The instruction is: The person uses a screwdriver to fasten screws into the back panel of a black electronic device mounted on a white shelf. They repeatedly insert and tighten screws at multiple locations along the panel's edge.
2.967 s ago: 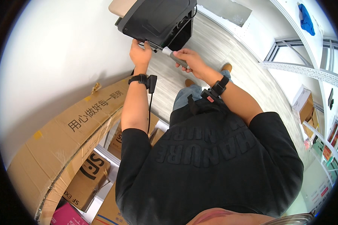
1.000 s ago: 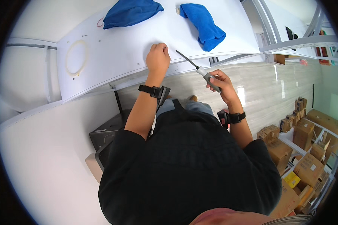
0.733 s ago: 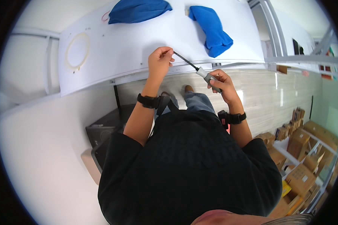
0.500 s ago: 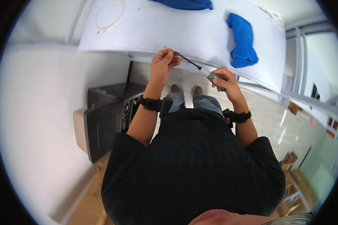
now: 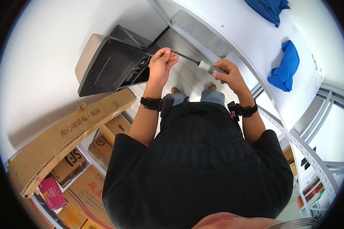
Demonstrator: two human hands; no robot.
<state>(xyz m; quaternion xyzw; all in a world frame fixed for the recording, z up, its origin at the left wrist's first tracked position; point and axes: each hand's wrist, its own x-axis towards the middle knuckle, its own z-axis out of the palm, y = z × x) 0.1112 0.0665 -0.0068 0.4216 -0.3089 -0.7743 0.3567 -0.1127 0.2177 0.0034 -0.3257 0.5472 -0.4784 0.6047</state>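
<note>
Ahead of my body, my right hand is closed around the grey handle of a screwdriver. The long dark shaft points left and slightly up. At its far end the fingers of my left hand are pinched together at the tip. Anything small between those fingertips cannot be made out. Both hands are held in the air, above the floor and left of the white table. A dark band with a small black box is strapped on each wrist.
Blue cloths lie on the table to the right. A large black-backed appliance leans by the wall at the left. Below it, a long cardboard box rests over shelves of cartons. A metal rail stands at the right.
The view has turned left, so the table has shifted to the upper right and the cartons have come into sight. The screwdriver stays between both hands.
</note>
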